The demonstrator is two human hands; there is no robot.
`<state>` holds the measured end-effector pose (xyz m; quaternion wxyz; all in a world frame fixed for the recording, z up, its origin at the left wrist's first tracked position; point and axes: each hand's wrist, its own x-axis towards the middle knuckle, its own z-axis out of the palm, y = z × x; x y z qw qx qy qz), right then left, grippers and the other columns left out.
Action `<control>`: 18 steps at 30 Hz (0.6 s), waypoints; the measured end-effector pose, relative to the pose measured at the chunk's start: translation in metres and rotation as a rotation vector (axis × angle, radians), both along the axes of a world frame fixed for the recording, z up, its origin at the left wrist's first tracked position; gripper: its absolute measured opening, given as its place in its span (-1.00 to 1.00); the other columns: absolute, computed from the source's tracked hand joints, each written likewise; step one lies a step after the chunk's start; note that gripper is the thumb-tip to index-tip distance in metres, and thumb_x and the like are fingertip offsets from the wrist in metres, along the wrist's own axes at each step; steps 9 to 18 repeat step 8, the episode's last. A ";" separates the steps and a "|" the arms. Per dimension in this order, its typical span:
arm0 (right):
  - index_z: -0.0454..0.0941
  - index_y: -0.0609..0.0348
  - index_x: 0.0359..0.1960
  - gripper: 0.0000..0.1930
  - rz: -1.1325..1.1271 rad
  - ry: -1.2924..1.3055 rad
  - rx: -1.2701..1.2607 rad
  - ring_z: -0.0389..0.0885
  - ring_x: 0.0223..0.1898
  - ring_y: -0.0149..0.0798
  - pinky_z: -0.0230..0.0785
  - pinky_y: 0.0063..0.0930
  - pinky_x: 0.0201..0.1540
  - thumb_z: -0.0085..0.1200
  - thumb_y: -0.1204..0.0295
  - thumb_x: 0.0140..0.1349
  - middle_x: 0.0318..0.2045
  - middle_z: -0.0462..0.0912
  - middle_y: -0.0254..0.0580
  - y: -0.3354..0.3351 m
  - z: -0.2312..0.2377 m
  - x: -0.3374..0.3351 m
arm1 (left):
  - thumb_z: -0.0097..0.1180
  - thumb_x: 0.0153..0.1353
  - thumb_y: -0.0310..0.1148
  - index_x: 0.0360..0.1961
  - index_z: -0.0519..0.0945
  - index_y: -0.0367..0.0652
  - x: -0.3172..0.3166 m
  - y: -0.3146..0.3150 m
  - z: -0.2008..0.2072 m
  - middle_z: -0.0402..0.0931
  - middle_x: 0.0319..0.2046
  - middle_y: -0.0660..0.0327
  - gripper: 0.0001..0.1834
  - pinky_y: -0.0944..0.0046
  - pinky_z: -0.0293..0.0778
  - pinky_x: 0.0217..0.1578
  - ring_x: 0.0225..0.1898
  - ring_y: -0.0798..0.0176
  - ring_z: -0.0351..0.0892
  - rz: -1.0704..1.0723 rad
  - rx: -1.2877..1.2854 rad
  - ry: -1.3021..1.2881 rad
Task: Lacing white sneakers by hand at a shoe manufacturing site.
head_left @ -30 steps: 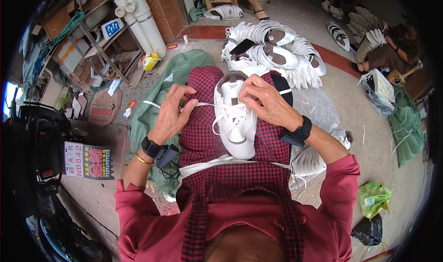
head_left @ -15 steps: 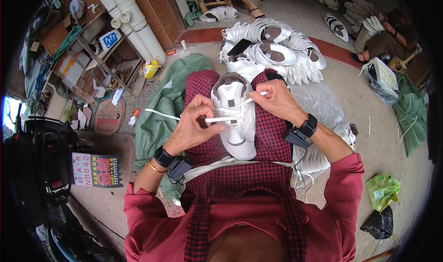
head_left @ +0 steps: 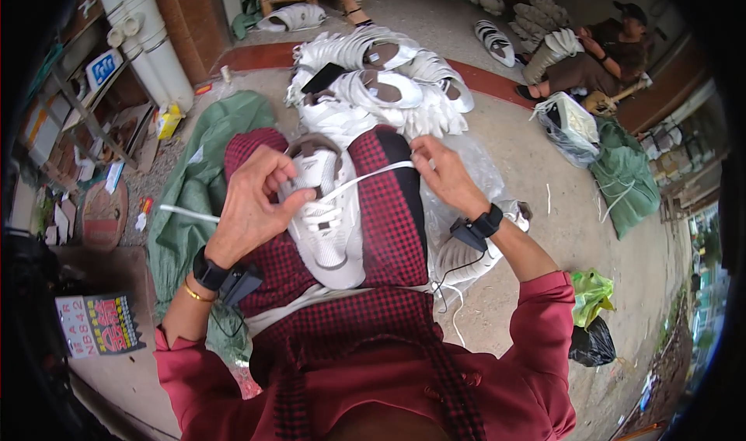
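Note:
A white sneaker [head_left: 330, 247] with a brown lining lies on my lap, on the red-and-black checked apron [head_left: 388, 227]. My left hand [head_left: 260, 196] is curled against its left side, thumb over the tongue; whether it also pinches lace is hidden. My right hand [head_left: 447, 173], off to the sneaker's right, pinches a white shoelace [head_left: 373, 177]. That lace runs taut and slanting from the tongue area to my right fingertips. Another lace end [head_left: 186, 212] sticks out left of my left wrist.
Beyond my knees lies a heap of white shoe pieces [head_left: 373, 91] with a black phone [head_left: 325, 77] on it. A green sack [head_left: 198, 161] is at left, clear plastic and more shoe pieces [head_left: 474, 251] at right. Another person [head_left: 622, 45] sits at far right.
The lace that lay looped across the sneaker between both hands is now drawn tight to the right. My right hand has pulled away from the sneaker. The view has swung rightward.

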<state>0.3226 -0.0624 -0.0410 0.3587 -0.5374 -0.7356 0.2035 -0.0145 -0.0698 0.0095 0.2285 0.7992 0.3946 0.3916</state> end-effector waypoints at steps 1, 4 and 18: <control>0.48 0.26 -0.18 -0.86 0.014 -0.075 0.014 0.63 -0.44 0.05 0.46 -0.16 -0.31 0.00 0.50 0.27 -0.49 0.61 0.09 -0.002 -0.018 0.012 | 0.47 -0.06 -0.38 -0.36 0.50 -0.19 0.005 0.004 0.002 0.33 -0.47 0.33 -0.65 0.36 0.29 -0.43 -0.47 0.39 0.28 -0.023 -0.039 0.032; 0.56 0.28 -0.26 -0.85 0.044 -0.159 -0.381 0.68 -0.45 -0.01 0.48 -0.20 -0.36 -0.01 0.56 0.15 -0.49 0.64 0.08 -0.054 -0.031 0.045 | 0.49 -0.18 -0.44 -0.49 0.54 -0.19 0.010 0.016 -0.013 0.34 -0.55 0.28 -0.69 0.29 0.25 -0.44 -0.52 0.30 0.30 -0.105 0.000 0.029; 0.64 0.11 -0.08 -0.78 0.263 0.029 -1.373 0.78 -0.32 -0.30 0.53 -0.49 -0.42 0.04 0.33 0.38 -0.36 0.75 -0.15 -0.156 -0.072 0.072 | 0.49 -0.15 -0.44 -0.51 0.56 -0.17 0.012 0.015 -0.017 0.42 -0.52 0.21 -0.72 0.24 0.36 -0.44 -0.49 0.20 0.46 -0.135 0.015 -0.003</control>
